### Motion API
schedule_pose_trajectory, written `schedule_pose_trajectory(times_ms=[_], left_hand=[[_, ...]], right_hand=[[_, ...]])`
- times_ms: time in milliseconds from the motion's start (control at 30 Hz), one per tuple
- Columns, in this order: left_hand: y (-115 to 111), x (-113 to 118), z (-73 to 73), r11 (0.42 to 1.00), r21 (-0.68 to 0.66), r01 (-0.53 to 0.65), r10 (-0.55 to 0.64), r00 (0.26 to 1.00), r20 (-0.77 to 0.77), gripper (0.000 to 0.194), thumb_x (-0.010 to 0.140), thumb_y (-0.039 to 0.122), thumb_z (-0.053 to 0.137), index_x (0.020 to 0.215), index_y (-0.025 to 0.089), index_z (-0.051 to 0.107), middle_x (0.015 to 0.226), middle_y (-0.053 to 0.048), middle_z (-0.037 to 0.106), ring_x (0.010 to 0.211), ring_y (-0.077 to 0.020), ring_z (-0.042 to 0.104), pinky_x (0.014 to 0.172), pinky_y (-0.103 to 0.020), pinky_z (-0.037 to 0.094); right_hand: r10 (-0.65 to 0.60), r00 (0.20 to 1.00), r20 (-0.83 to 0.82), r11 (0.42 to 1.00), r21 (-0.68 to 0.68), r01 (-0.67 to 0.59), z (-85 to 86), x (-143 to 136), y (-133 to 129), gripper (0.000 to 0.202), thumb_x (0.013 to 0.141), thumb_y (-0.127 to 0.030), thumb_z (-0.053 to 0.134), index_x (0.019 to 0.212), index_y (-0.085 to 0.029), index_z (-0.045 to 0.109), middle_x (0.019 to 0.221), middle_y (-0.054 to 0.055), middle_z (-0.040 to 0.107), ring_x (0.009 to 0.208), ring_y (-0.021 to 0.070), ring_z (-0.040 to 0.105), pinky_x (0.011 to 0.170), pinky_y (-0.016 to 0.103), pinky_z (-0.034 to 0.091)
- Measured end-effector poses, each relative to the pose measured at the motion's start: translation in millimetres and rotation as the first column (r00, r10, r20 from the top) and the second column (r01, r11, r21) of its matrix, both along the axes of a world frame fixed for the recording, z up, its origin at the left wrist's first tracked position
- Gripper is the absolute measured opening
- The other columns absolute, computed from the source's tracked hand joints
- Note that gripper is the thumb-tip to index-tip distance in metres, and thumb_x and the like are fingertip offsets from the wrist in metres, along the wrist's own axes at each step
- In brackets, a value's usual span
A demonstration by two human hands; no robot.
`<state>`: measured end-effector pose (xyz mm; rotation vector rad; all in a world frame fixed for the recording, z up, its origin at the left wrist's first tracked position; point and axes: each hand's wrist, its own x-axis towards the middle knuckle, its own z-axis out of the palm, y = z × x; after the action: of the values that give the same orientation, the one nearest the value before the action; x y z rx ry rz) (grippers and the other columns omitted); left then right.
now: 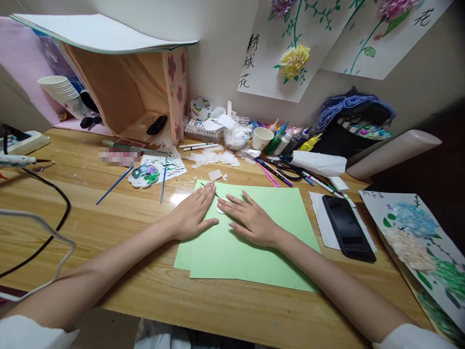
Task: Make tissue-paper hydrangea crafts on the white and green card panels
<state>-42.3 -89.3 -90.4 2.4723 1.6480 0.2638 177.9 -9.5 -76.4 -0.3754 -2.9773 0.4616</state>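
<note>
Light green paper (254, 261), seemingly two overlapping sheets, lies flat on the wooden table. My left hand (194, 213) rests flat on its upper left edge, fingers together and stretched out, thumb apart. Partly over a small white round piece (220, 207) on the paper lie the fingertips of my right hand (252, 218), whose fingers are spread. A thin dark stick or line (204, 185) shows between the left fingers and the white piece; part of it is hidden. Neither hand grips anything.
Behind the paper are paper scraps (215, 174), a paper cup (262, 139), paint bottles (282, 140) and scissors (286, 167). A black phone (348, 228) and flower artwork (410, 232) lie right. Brushes (114, 185), a paint palette (144, 176) and cables (67, 194) are left.
</note>
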Motion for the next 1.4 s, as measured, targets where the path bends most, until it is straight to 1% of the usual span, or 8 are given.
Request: schedule_pose_trajectory(times_ms=[200,400,533,833,933,1067,1233,1400], left_hand=[[0,1,0.6,1.000,-0.011,-0.010,0.010,1.000,-0.018,0.080,0.088,0.059,0.025,0.142,0.003,0.009,0.150,-0.019,0.008,0.140,-0.0242,0.004,0.113,-0.037,0.012],[0,2,3.8,0.999,-0.032,-0.014,0.012,0.998,-0.062,0.081,0.088,0.060,0.022,0.142,0.001,0.010,0.150,-0.019,0.007,0.140,-0.0242,0.003,0.114,-0.037,0.012],[0,2,4.6,0.999,-0.036,-0.015,0.013,0.998,-0.062,0.081,0.088,0.060,0.023,0.142,0.001,0.011,0.150,-0.019,0.008,0.140,-0.0245,0.003,0.114,-0.037,0.012],[0,1,1.5,1.000,-0.016,-0.007,0.006,0.999,-0.050,0.080,0.088,0.060,0.023,0.142,0.003,0.011,0.150,-0.019,0.008,0.140,-0.0245,0.003,0.113,-0.037,0.013],[0,1,0.2,1.000,-0.008,-0.006,0.005,0.999,-0.047,0.079,0.089,0.059,0.023,0.142,0.003,0.010,0.150,-0.019,0.008,0.140,-0.0239,0.002,0.113,-0.037,0.012],[1,1,0.5,1.000,-0.008,-0.013,0.012,0.999,-0.042,0.079,0.088,0.060,0.023,0.142,0.003,0.011,0.150,-0.019,0.009,0.140,-0.0240,0.003,0.113,-0.037,0.013],[0,2,2.4,1.000,-0.026,-0.015,0.014,0.999,-0.044,0.080,0.088,0.060,0.023,0.142,0.002,0.012,0.150,-0.019,0.009,0.140,-0.0245,0.003,0.113,-0.037,0.012],[-1,4,4.2,0.999,-0.029,-0.017,0.016,0.999,-0.041,0.079,0.089,0.059,0.023,0.142,0.002,0.012,0.150,-0.019,0.008,0.140,-0.0246,0.003,0.113,-0.038,0.012]], right_hand=[[-0.054,0.997,-0.050,0.997,0.051,0.056,-5.5,1,0,0.052,0.094,-0.027,0.032,0.144,-0.025,0.019,0.146,0.002,0.031,0.138,0.0200,0.020,0.111,0.052,0.013],[-0.072,0.991,-0.110,0.991,0.104,0.084,-8.4,4,-1,0.048,0.094,-0.023,0.032,0.142,-0.022,0.026,0.143,0.003,0.037,0.134,0.0194,0.029,0.112,0.050,0.014],[-0.048,0.987,-0.156,0.988,0.135,0.070,-6.5,5,-2,0.045,0.093,-0.020,0.031,0.138,-0.025,0.036,0.134,0.001,0.050,0.131,0.0188,0.037,0.112,0.051,0.009],[-0.016,0.993,-0.121,0.971,0.236,0.044,-5.2,6,-2,0.045,0.092,-0.026,0.036,0.137,-0.023,0.037,0.145,0.003,0.033,0.137,0.0225,0.021,0.111,0.054,0.007],[-0.026,0.996,-0.088,0.975,0.216,0.045,-5.1,5,0,0.050,0.091,-0.034,0.039,0.140,-0.024,0.032,0.149,0.005,0.024,0.138,0.0246,0.019,0.110,0.055,0.011],[0.004,1.000,-0.026,0.987,0.159,0.000,-4.4,3,1,0.047,0.091,-0.038,0.040,0.138,-0.031,0.034,0.147,0.000,0.030,0.138,0.0254,0.018,0.110,0.056,0.013],[0.010,1.000,-0.002,0.997,0.083,-0.010,-1.5,0,1,0.057,0.091,-0.040,0.039,0.143,-0.025,0.022,0.147,0.002,0.029,0.139,0.0243,0.015,0.111,0.053,0.013],[0.056,0.998,0.022,0.997,0.043,-0.057,1.7,-5,0,0.054,0.092,-0.041,0.038,0.142,-0.026,0.026,0.145,0.001,0.033,0.139,0.0223,0.016,0.112,0.051,0.013]])
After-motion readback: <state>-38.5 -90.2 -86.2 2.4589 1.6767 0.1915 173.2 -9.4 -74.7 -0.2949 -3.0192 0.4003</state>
